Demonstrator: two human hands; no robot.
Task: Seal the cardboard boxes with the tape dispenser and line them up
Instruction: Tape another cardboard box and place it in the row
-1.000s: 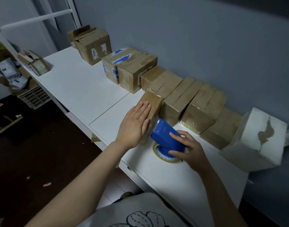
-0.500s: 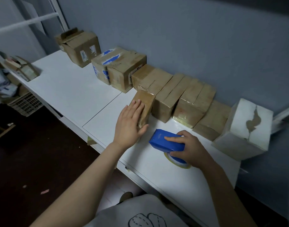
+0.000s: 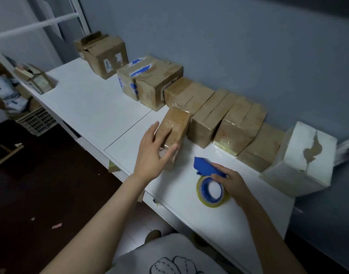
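Note:
A small taped cardboard box [image 3: 176,126] stands on the white table [image 3: 102,109], just in front of a row of sealed brown boxes [image 3: 209,117] lined along the blue wall. My left hand [image 3: 152,155] clasps the small box's near end, with the fingers on its left side and the thumb on its right. To the right, the blue tape dispenser [image 3: 206,167] lies on the table with its yellowish tape roll [image 3: 211,191] facing up. My right hand [image 3: 232,179] grips the dispenser's handle.
A white box with a torn face [image 3: 302,159] ends the row at the right. Larger boxes [image 3: 157,86] and an open-flapped one [image 3: 104,54] stand further left along the wall. A small carton [image 3: 36,81] sits at the table's far left edge, above a plastic crate [image 3: 37,120].
My right hand drew the dispenser off the small box and laid it on the table. My left hand went from pressing flat against the box's side to clasping its near end.

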